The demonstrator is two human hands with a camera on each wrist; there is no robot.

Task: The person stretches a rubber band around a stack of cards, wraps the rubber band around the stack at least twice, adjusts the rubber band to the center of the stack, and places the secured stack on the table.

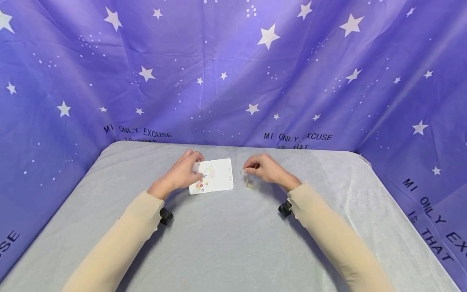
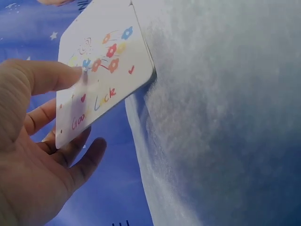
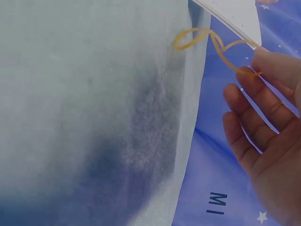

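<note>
A white card-like notebook (image 1: 220, 175) with flower drawings and "Good Luck" lettering is held up over the table by my left hand (image 1: 182, 171). In the left wrist view the thumb lies on the notebook's decorated face (image 2: 122, 52), with the fingers behind it; how many sheets it has I cannot tell. To its right, my right hand (image 1: 268, 168) pinches a thin yellow rubber band (image 1: 249, 183) between thumb and index finger. The band (image 3: 221, 44) dangles in a loose twisted loop, apart from the notebook, and the other fingers are spread.
A grey cloth covers the table (image 1: 233, 239). Behind and at both sides hangs a purple curtain (image 1: 226, 48) with white stars and printed words. Each wrist carries a small black camera (image 1: 166, 216).
</note>
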